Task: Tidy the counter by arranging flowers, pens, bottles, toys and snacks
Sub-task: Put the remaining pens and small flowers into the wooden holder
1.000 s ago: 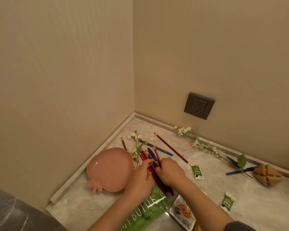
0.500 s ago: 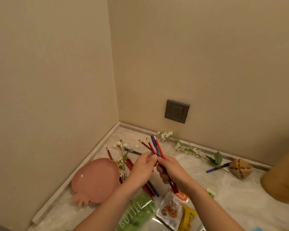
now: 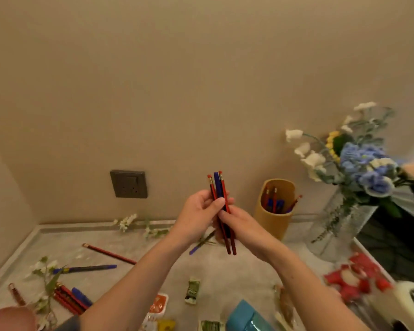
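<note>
Head view. The left hand [image 3: 197,212] and right hand [image 3: 243,224] together pinch a pencil bundle [image 3: 221,187]: slim red shafts with metal ferrules and red eraser tips, with one thicker blue barrel between them. The bundle stands nearly upright, erasers up, lifted clear of the worktop [image 3: 158,266], a pale, marble-veined slab with a raised edge. The left thumb lies across the shafts; the right fingers curl round them lower down. Just right of the hands stands a tan cylindrical holder [image 3: 271,223], matte, with more red and blue shafts inside. Beside it, a ribbed clear-glass vase [image 3: 336,230] carries white, blue and yellow flowers [image 3: 361,161]. Flat on the worktop lie a loose red pencil [image 3: 109,253], a loose blue pen [image 3: 86,268], white flower sprigs [image 3: 127,220], a green snack sachet [image 3: 192,290] and, blurred, a red plush toy [image 3: 351,280].
</note>
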Available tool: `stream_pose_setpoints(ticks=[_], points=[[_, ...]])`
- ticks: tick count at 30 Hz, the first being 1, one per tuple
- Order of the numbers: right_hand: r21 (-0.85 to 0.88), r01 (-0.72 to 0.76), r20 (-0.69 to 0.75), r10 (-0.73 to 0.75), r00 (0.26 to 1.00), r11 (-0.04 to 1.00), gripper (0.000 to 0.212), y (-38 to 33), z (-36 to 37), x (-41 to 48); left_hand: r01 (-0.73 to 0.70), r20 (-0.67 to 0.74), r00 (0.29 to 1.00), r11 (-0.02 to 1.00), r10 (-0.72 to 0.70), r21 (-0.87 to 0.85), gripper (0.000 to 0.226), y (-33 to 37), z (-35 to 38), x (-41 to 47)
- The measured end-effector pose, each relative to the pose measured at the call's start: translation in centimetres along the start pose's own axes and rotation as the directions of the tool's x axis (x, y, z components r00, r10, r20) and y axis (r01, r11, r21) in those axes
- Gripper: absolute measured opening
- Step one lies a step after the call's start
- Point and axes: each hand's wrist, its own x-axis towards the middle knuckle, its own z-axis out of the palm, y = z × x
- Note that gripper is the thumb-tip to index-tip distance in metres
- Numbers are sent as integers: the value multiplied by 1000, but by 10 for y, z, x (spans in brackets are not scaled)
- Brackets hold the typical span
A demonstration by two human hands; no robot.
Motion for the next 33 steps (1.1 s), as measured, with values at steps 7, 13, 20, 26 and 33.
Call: stream_pose_setpoints(ticks=[7,13,20,26,33], points=[[-471,236,-278,-397,875,850,22,-11,-98,-9,-247,95,966,968,242,52,25,13,88,60],[-549,160,-317,-381,869,821,26,15,-143,9,-264,78,963,959,257,105,35,-9,117,93],[-679,-66,-342,-236,909,731,21,71,-139,18,-92,-56,992,940,117,328,20,-57,115,104],[-631,-51,-444,-306,842,774,33,82,-130,20,-36,-55,995,830,80,557,20,-82,101,96],[-492,81,-557,-385,736,867,54,72,-113,-10,-23,-127,988,906,85,423,38,-79,97,66]])
